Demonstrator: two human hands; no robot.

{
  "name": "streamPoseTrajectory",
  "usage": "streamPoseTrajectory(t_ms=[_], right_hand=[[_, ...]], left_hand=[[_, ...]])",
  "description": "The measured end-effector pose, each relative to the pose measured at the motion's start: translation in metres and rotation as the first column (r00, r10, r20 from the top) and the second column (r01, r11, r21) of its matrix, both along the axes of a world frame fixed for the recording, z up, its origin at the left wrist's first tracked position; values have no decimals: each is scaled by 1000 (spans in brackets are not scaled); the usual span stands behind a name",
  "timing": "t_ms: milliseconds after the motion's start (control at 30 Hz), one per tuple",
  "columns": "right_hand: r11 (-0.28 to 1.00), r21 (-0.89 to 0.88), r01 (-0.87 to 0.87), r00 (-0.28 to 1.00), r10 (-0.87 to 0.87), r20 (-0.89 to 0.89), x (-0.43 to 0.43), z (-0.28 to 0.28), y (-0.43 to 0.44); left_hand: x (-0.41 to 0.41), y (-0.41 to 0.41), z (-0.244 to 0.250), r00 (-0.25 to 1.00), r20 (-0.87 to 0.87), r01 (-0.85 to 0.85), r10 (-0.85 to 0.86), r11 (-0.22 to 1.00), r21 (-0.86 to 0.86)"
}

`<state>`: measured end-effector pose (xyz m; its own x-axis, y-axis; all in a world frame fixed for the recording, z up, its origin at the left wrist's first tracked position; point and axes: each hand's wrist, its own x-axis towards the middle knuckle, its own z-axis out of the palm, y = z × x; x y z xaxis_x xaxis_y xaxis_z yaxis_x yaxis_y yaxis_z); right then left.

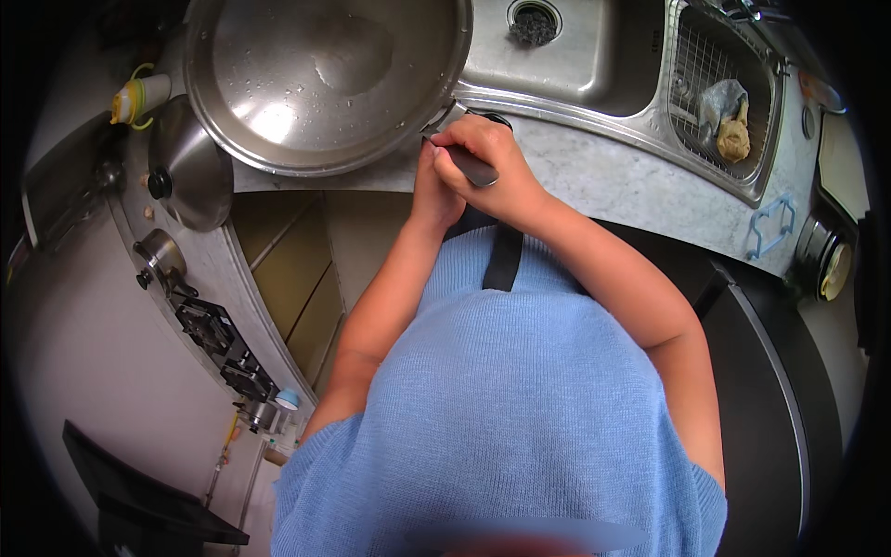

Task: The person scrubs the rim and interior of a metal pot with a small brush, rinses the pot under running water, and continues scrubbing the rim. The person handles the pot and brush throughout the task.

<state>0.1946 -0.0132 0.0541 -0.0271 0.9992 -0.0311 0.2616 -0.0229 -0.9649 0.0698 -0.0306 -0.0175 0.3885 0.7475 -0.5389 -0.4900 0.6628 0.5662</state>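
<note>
My right hand (491, 163) is closed around the flat metal handle (475, 167) of a utensil, whose rounded end sticks out by the palm. My left hand (436, 188) is right beside it, thumb near the other end of the handle; its fingers are partly hidden, so I cannot tell what they hold. Both hands are just below the rim of a large steel pan (327, 69), wet inside with drops and a shallow patch of water. A metal bracket (445, 117) and a black part show at the pan's edge, next to my right hand.
A steel sink (543, 69) with dark matter in its drain (533, 26) lies right of the pan. Beyond it, a wire basket (703, 69) holds a plastic bag (722, 101). Leftward are a steel lid (191, 163), a yellow-topped bottle (141, 97), a small pot (163, 254) and a gas hob (223, 348).
</note>
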Motion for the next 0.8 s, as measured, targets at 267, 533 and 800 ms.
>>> streamPoseTrajectory(t_ms=[267,533,800], right_hand=[[955,-64,-288,922,295,250,7,9,16],[998,-18,58,997,-59,-47,-4,3,4],[971,-11,-240,922,231,311,-2,11,19]], left_hand=[[-3,-6,-14,996,-35,-88,85,992,-88],[7,-3,-19,996,75,-48,48,999,1],[2,-5,-11,998,49,-44,48,996,-72]])
